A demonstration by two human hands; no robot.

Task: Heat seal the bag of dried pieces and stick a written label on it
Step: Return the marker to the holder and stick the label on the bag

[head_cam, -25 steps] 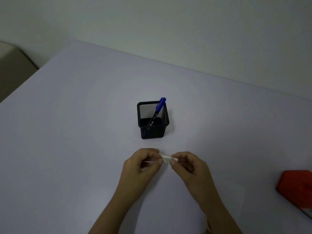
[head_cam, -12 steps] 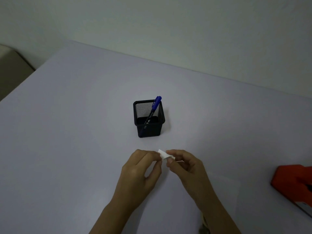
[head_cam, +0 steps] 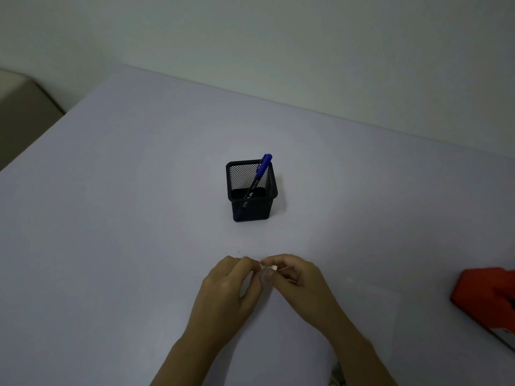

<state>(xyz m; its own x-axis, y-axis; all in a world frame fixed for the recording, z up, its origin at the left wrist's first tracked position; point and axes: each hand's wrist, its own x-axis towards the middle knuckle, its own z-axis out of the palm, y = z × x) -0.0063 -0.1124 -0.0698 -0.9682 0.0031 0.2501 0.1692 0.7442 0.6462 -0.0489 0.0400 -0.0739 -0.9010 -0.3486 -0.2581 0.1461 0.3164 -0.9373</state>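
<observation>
Both my hands meet just above the pale table (head_cam: 111, 218), in front of the pen holder. My right hand (head_cam: 295, 277) pinches a small white label (head_cam: 268, 267) between thumb and fingertips. My left hand (head_cam: 231, 285) has its fingertips curled at the label's left edge, pinching it there. Most of the label is hidden by the fingers. A clear plastic bag (head_cam: 370, 310) lies flat on the table to the right of my right forearm, faint against the surface. The red heat sealer (head_cam: 487, 299) sits at the right edge of view.
A black mesh pen holder (head_cam: 252, 200) stands at the table's middle, with a blue marker (head_cam: 259, 174) leaning inside it. The wall runs behind the table's far edge. A beige piece of furniture (head_cam: 22, 112) shows at far left.
The label, held stretched between both hands a second ago, is now bunched close between the fingertips. My hands have drawn nearer to each other. The view shifted slightly.
</observation>
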